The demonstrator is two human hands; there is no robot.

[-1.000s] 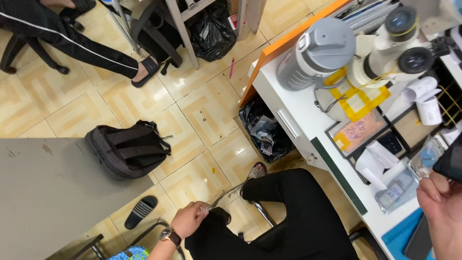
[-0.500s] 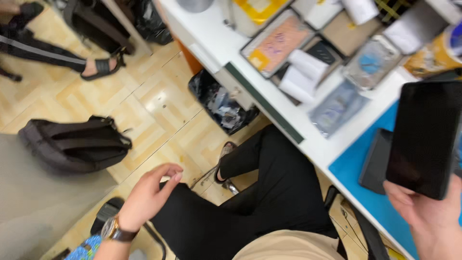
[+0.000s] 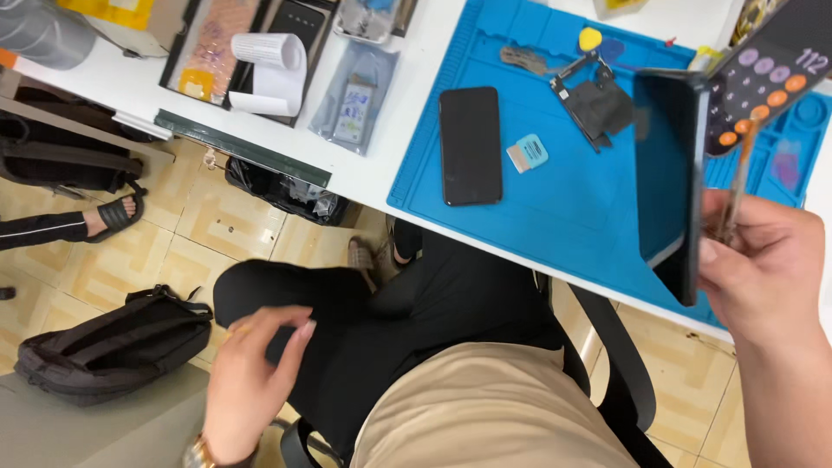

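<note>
Since half a second ago the view has swung so the blue mat (image 3: 555, 199) fills the upper middle of the frame, and the left hand (image 3: 251, 373) has dropped lower left, over the lap.

Right hand (image 3: 763, 269), right edge of frame, grips a dark phone (image 3: 667, 173) upright by its lower end, screen side turned left, thumb on its edge. Thin tweezers (image 3: 737, 186) are pinched in the same hand, sticking up just beside the phone.

Left hand holds nothing: fingers loosely curled, half open, hovering above the black-trousered knee, not clearly touching it. Watch (image 3: 204, 452) on the wrist, bottom left.

On the mat, well apart from the held phone: a second black phone (image 3: 470, 145) lies flat, screen up, near the mat's left edge. Small teal card (image 3: 528, 152) just right of it. Dark metal plate (image 3: 598, 104) further up and right, with a yellow pick (image 3: 590, 38) near the mat's top edge. Calculator (image 3: 771, 69) with round orange and grey keys, upper right corner, behind the held phone.

White table (image 3: 399, 113) left of the mat: clear bag (image 3: 355, 87) with a small part, paper roll (image 3: 269, 52), tray (image 3: 217, 48) upper left.

Floor, left side: black backpack (image 3: 113, 347) lower left; another person's sandalled foot (image 3: 117, 217) at the left edge. Bin (image 3: 282, 195) with black liner under the table edge.
</note>
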